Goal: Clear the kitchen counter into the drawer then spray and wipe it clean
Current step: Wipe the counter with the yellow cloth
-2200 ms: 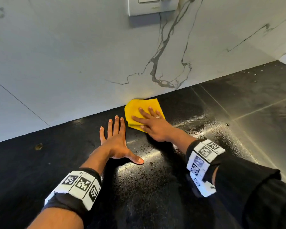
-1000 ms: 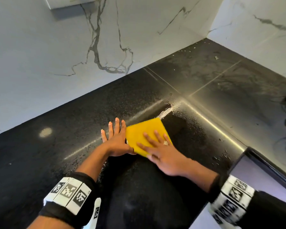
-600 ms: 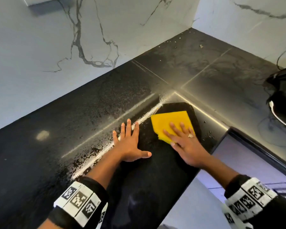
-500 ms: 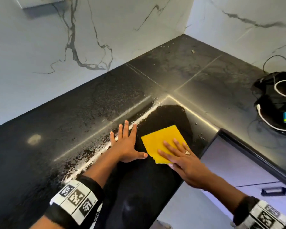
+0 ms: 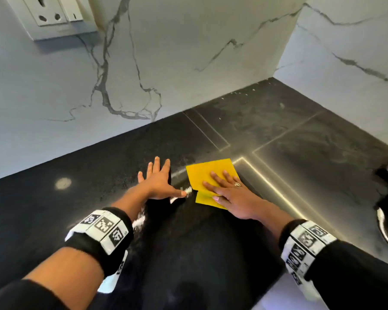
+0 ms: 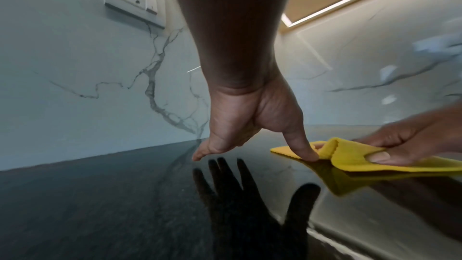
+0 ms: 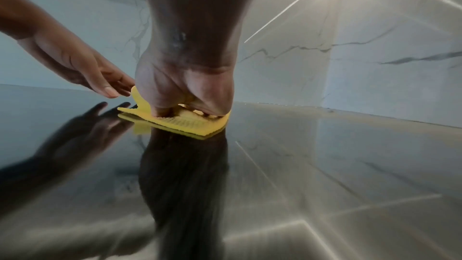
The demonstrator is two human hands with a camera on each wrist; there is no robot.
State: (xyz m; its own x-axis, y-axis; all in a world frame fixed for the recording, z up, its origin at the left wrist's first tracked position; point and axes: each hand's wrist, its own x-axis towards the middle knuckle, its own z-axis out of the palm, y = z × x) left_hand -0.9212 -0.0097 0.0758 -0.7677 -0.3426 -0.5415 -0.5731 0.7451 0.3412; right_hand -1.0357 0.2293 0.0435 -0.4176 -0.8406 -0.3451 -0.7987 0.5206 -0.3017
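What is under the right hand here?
The yellow cloth, pressed flat on the black counter by the right hand. The counter beneath the cloth is covered, so its state cannot be seen.

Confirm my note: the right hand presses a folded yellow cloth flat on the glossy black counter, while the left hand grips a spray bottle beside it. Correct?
One error. The left hand grips no spray bottle; it rests open on the glossy black counter, fingers spread, as the head view shows. The rest stands: the right hand presses the folded yellow cloth flat on the counter beside it.
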